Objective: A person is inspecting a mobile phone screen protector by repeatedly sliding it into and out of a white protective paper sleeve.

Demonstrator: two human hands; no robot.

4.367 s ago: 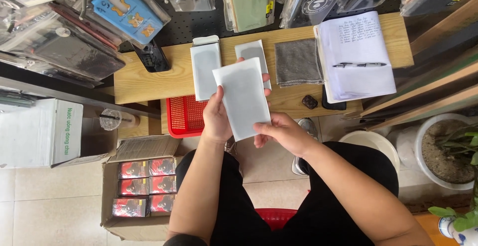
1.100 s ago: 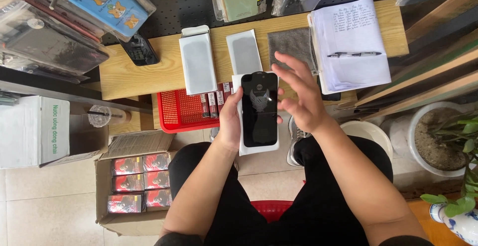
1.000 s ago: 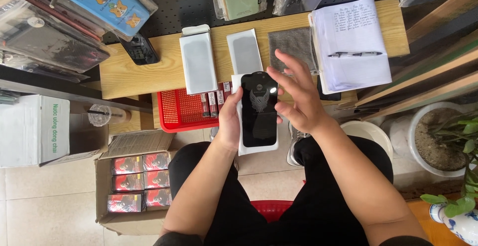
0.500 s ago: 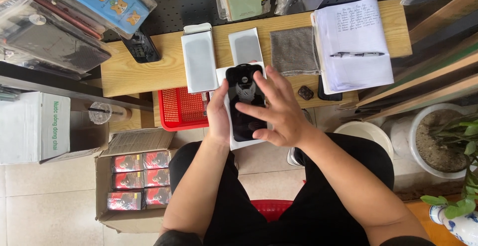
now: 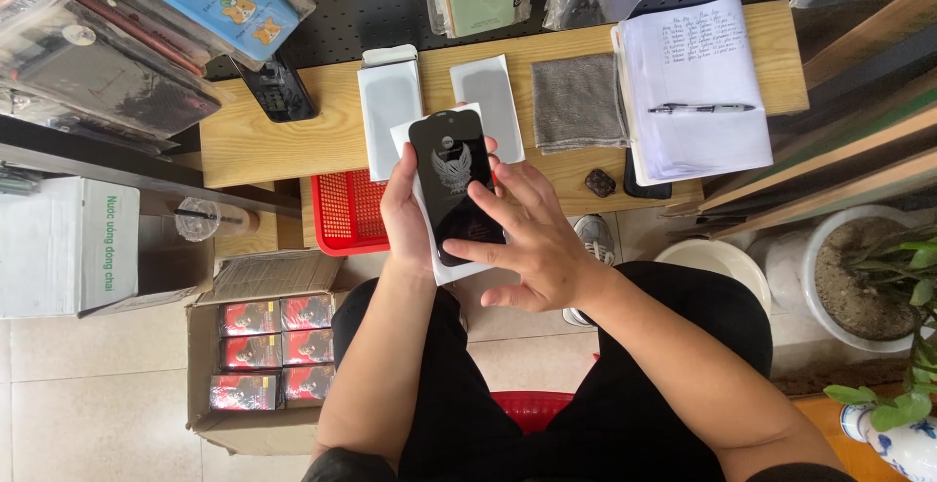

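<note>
Wooden desk carries two white sleeves, grey cloth, notebook. Left hand, fingers clamped on black screen protector and its white backing, above red basket. Right hand, fingers spread, fingertips resting on protector's lower half.

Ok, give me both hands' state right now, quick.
Left hand: closed on a black screen protector and its white sleeve.
Right hand: open, fingers spread, resting on the protector.
</note>
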